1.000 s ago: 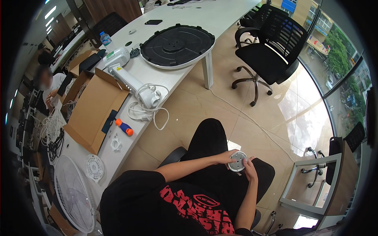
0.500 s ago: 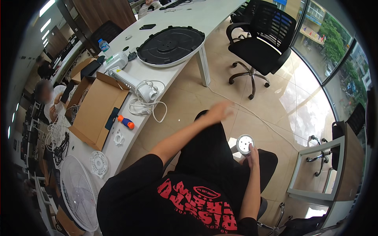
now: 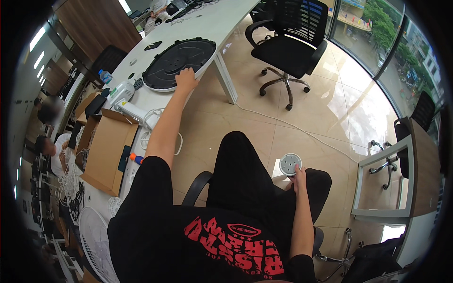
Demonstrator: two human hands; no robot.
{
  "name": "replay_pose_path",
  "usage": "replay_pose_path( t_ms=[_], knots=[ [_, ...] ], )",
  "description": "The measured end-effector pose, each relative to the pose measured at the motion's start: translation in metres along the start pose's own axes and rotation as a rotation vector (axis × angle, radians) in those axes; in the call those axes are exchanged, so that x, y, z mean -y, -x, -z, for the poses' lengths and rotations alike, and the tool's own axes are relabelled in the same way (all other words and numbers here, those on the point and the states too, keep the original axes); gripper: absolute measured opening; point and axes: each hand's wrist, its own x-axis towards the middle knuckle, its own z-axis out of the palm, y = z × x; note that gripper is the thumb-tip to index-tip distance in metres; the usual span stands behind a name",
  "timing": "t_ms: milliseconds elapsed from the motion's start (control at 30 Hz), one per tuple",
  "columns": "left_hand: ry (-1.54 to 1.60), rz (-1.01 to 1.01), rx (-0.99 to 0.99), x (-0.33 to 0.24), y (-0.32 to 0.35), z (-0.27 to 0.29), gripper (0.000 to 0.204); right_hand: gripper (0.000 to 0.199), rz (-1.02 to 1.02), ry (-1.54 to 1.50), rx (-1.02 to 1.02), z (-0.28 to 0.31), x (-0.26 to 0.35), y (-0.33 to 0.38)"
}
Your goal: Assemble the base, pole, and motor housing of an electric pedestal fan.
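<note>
At the near edge of the white table, my left hand [image 3: 187,79] has its fingers curled over the rim of a large round base [image 3: 165,68], black on the face turned up and white round its edge. The thumb is hidden beneath. Above my right thigh, my right hand [image 3: 298,179] grips a round whitish part [image 3: 289,164] with several small holes in its face, the thumb lying on its rim. Left of the base, on the table, lies the white fan body [image 3: 134,109] with its motor housing [image 3: 121,93] and a coiled white cord [image 3: 152,118].
An opened cardboard box [image 3: 109,153] and an orange-blue screwdriver [image 3: 137,158] lie on the table. A fan grille [image 3: 96,240] is at the lower left. A black office chair [image 3: 292,52] stands beyond a white cable [image 3: 302,129] on the floor. Other people sit at the far left.
My left hand has swung up and left from above my knee to the round base's rim. My right hand still holds the whitish part, now tilted a little differently. The view has shifted.
</note>
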Motion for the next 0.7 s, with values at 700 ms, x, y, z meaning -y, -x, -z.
replay_pose_path(
  t_ms=[700],
  knots=[
    [0.047, -0.417, -0.323, 0.024, 0.007, 0.027, 0.024, 0.055, -0.062, 0.037, -0.015, -0.006, 0.009, 0.009]
  ],
)
